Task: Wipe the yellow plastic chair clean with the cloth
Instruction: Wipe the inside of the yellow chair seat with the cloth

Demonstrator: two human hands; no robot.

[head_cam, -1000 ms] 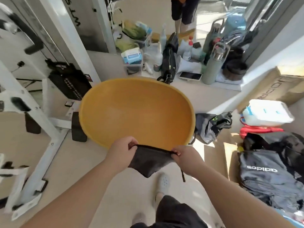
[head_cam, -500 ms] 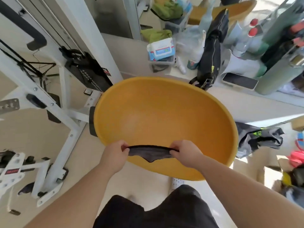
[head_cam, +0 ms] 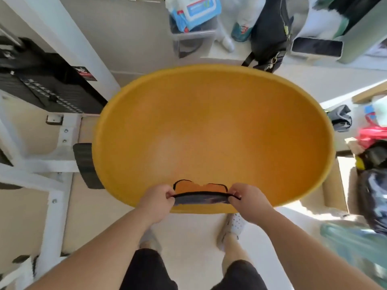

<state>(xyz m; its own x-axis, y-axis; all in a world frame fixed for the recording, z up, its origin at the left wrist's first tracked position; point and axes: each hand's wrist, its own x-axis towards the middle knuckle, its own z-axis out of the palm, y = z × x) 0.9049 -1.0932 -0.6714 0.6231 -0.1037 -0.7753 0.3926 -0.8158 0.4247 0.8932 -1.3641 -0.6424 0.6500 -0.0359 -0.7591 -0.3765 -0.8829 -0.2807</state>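
Observation:
The yellow plastic chair fills the middle of the view as a wide oval seat shell seen from above. A dark grey cloth is stretched flat in a thin band over the near rim of the seat. My left hand pinches its left end and my right hand pinches its right end, both at the seat's front edge. A thin dark cord from the cloth loops on the seat just beyond it.
A white exercise-machine frame with black weight plates stands close on the left. Beyond the chair lie a wipes pack, a black bag and a phone. Bags and clothes crowd the right. My feet are under the seat's front.
The view has moved closer and tilted down over the chair. Both hands carried the cloth forward from below the rim onto the seat's near edge, pulling it into a taut flat band.

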